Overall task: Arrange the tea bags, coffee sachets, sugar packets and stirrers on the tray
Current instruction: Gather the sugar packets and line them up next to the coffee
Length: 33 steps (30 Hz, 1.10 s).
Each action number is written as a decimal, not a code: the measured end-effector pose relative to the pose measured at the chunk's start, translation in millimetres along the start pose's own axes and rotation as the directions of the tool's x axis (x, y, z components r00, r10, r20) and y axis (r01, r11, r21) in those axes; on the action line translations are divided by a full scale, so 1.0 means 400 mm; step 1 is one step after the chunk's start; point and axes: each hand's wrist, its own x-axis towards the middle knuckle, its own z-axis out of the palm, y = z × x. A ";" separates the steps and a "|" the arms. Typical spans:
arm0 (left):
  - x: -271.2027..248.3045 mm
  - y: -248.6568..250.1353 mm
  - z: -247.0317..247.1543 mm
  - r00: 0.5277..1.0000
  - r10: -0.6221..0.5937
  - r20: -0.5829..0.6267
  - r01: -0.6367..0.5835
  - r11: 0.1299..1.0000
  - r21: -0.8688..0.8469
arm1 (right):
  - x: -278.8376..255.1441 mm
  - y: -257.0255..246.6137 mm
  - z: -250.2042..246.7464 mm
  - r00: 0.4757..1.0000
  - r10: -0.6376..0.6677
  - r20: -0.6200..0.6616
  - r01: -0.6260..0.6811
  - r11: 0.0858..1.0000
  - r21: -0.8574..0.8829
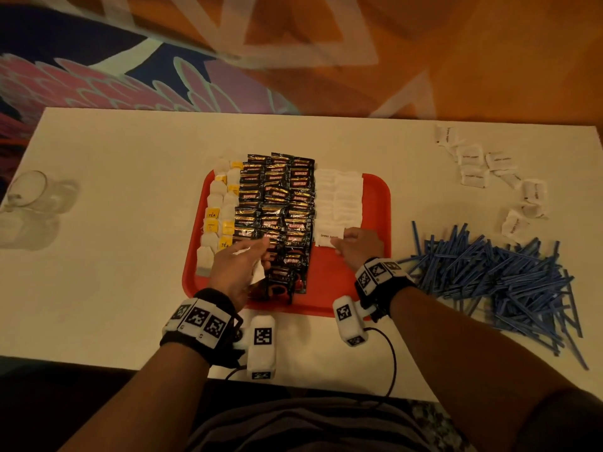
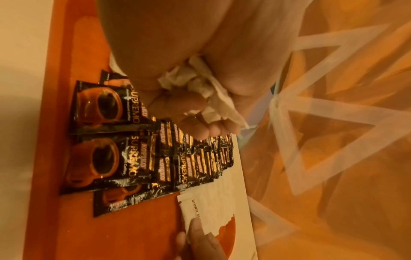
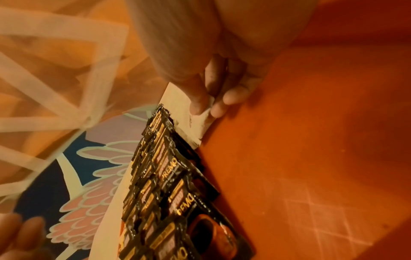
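Observation:
A red tray [image 1: 378,203] holds tea bags [image 1: 217,203] at its left, black coffee sachets [image 1: 277,197] in overlapping rows down the middle, and white sugar packets [image 1: 339,197] at the right. My left hand [image 1: 257,252] hovers over the near coffee sachets and grips a small bunch of crumpled white sugar packets [image 2: 200,84] in its curled fingers. My right hand [image 1: 342,246] pinches the nearest sugar packet [image 3: 205,114] between thumb and fingers, low on the tray at the front of the sugar rows. Blue stirrers [image 1: 496,275] lie heaped on the table to the right.
More loose sugar packets [image 1: 473,168] are scattered on the white table at the far right. An empty glass [image 1: 29,190] stands at the left edge. A patterned wall rises just behind the table. Bare red tray [image 3: 311,140] lies to the right of my right hand.

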 end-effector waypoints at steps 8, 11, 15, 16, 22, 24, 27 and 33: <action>0.015 0.009 -0.021 1.000 -0.001 0.007 0.002 1.000 -0.018 | 0.007 -0.022 0.029 0.998 -0.028 -0.053 0.018 0.984 -0.178; 0.018 0.009 -0.018 1.000 -0.001 0.005 0.001 1.000 -0.013 | 0.004 -0.020 0.029 0.994 -0.026 -0.108 0.007 0.985 -0.174; 0.022 0.005 -0.016 1.000 -0.003 0.013 0.003 1.000 0.004 | 0.006 -0.010 0.025 0.994 -0.057 -0.091 0.034 0.970 -0.239; 0.022 0.005 -0.014 1.000 -0.006 0.015 0.006 1.000 0.002 | 0.008 -0.007 0.025 0.995 -0.065 -0.081 0.043 0.969 -0.242; 0.013 0.005 -0.004 1.000 -0.012 0.021 0.012 1.000 0.001 | 0.000 -0.004 0.022 0.993 -0.108 -0.043 0.099 0.978 -0.182; 0.009 0.005 -0.001 0.999 -0.027 0.026 0.027 1.000 0.013 | -0.004 0.001 0.016 0.993 -0.102 -0.056 0.092 0.983 -0.157; 0.005 0.004 0.006 0.997 -0.052 0.054 0.052 0.999 0.011 | -0.013 0.008 0.003 0.992 -0.095 -0.084 0.086 0.990 -0.109; 0.001 0.003 0.040 0.961 -0.108 0.255 0.135 0.987 -0.089 | -0.052 0.001 -0.035 0.982 -0.181 -0.048 0.179 0.983 -0.043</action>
